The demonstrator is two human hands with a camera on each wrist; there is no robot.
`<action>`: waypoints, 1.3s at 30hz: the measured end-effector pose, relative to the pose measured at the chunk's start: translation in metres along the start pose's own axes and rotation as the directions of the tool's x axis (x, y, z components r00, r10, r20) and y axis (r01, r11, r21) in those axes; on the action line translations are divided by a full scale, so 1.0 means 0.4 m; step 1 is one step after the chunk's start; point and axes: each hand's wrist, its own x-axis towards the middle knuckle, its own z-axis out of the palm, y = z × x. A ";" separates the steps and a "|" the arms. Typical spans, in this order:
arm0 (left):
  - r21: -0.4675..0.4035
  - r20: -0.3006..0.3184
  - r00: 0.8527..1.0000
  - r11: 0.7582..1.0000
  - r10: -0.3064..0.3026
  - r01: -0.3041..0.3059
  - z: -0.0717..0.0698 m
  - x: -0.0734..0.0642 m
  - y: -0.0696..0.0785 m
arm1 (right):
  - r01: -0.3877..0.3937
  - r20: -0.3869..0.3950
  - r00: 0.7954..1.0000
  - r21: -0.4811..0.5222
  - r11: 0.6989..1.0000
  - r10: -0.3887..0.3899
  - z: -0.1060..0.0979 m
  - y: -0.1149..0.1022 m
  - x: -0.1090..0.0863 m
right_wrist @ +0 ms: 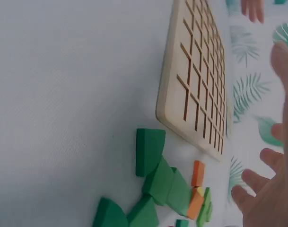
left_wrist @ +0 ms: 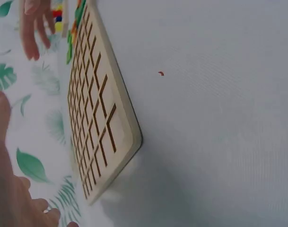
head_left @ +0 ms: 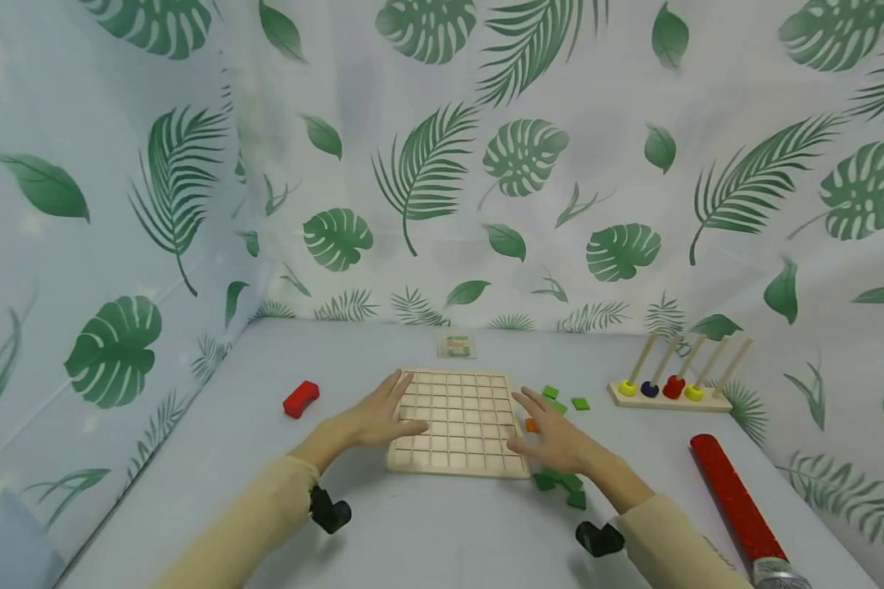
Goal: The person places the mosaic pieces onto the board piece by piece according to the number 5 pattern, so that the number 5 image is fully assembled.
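Note:
A square wooden grid board (head_left: 453,472) lies on the table between both hands, its recessed squares bare. My left hand (head_left: 379,415) hovers at the board's left side, fingers spread and thumb over the left squares. On the other side my right hand (head_left: 556,438) is held above the right edge, fingers apart, with nothing in it. Green blocks (right_wrist: 158,182) lie close to the board's near right corner, below the right hand. Orange blocks (right_wrist: 196,201) sit farther along that side, partly behind the right hand in the head view.
A red arch-shaped block (head_left: 300,399) lies to the left. At the back stands a small clear packet (head_left: 457,346). A peg stand (head_left: 670,401) with coloured beads is at the back right, and a red glittery tube (head_left: 740,499) lies along the right side. Leaf-printed cloth surrounds the table.

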 end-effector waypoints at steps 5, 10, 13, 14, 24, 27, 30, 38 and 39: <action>-0.265 -0.087 0.995 0.964 -0.049 0.024 0.003 0.001 -0.015 | -0.096 -0.097 0.987 0.302 0.949 0.131 0.004 0.034 0.012; -0.337 -0.148 0.983 0.940 -0.106 0.050 0.007 -0.010 -0.039 | -0.218 -0.084 0.953 0.477 0.851 0.291 -0.001 0.053 0.013; -0.319 -0.138 0.985 0.946 -0.107 0.058 0.014 -0.013 -0.044 | -0.224 -0.087 0.949 0.489 0.843 0.303 -0.012 0.061 0.008; -0.316 -0.129 0.986 0.947 -0.105 0.060 0.017 -0.015 -0.045 | -0.218 -0.094 0.950 0.481 0.849 0.297 -0.019 0.064 0.007; -0.283 -0.082 0.991 0.956 -0.108 0.080 0.090 -0.028 -0.055 | -0.267 -0.247 0.894 0.374 0.888 0.373 -0.089 0.157 -0.001; -0.271 -0.096 0.990 0.960 -0.100 0.070 0.109 -0.029 -0.059 | -0.327 -0.285 0.860 0.329 0.886 0.423 -0.098 0.200 -0.006; -0.238 -0.099 0.990 0.969 -0.097 0.071 0.117 -0.034 -0.062 | -0.354 -0.295 0.849 0.298 0.887 0.438 -0.097 0.235 -0.008; -0.132 -0.067 0.993 0.988 -0.093 0.084 0.125 -0.041 -0.070 | -0.414 -0.179 0.869 0.249 0.876 0.462 -0.072 0.299 0.010; -0.114 -0.060 0.995 0.991 -0.082 0.075 0.126 -0.040 -0.069 | -0.426 -0.164 0.868 0.236 0.873 0.468 -0.068 0.304 0.009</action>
